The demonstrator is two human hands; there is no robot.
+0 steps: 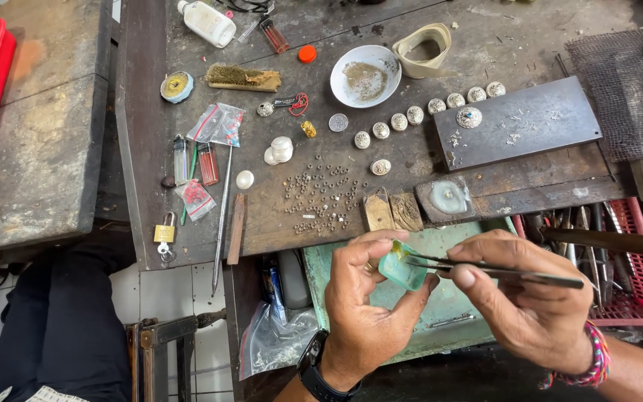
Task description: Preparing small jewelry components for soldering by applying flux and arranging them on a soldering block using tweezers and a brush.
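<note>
We pinch a small green block [402, 269] in our left hand [366, 313]; our right hand [522, 298] grips tweezers [485, 269] against it. Many tiny rings [321, 195] lie unset on the bench [143, 149].

The person's arms are bare, with no sleeves. The left hand [366, 298] has a black wristwatch [314, 368] at its wrist, at seven o'clock from the palm. The right hand [526, 298] wears a multicoloured woven bracelet [593, 361] at four o'clock.

Workbench [150, 149] rough worn wood; tweezers [500, 272] smooth metal; green container [402, 269] translucent glossy plastic; bowl [366, 76] glazed white.
</note>
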